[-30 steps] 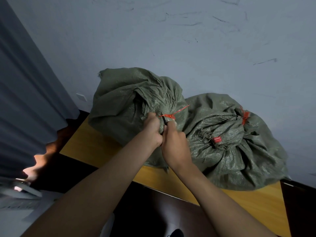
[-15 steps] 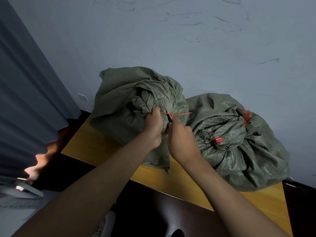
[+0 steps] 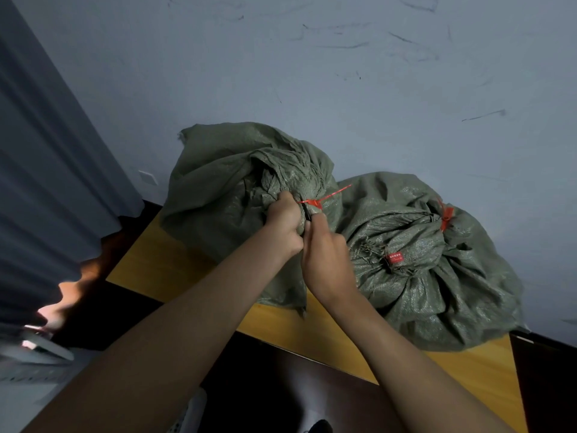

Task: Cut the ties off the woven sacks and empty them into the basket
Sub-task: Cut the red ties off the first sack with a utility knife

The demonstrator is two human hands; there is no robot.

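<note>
Two green woven sacks lie on a yellow tabletop (image 3: 193, 270) against the wall. The left sack (image 3: 218, 189) has its neck bunched and bound by a red tie (image 3: 315, 202) whose tail sticks out up and to the right. My left hand (image 3: 282, 223) grips that bunched neck just left of the tie. My right hand (image 3: 324, 251) is curled round a small dark tool (image 3: 307, 214), barely visible, with its tip at the tie. The right sack (image 3: 437, 276) is tied shut with another red tie (image 3: 445, 218) and carries a small red label (image 3: 394, 257).
The blue-grey wall stands right behind the sacks. A grey curtain (image 3: 46, 182) hangs at the left. A white perforated object (image 3: 187, 414) shows at the bottom edge, below the table. Dark furniture borders the table at the far right (image 3: 546, 385).
Both hands dipped slightly and stayed at the left sack's neck. The red tie's tail, level half a second ago, now points up and right again.
</note>
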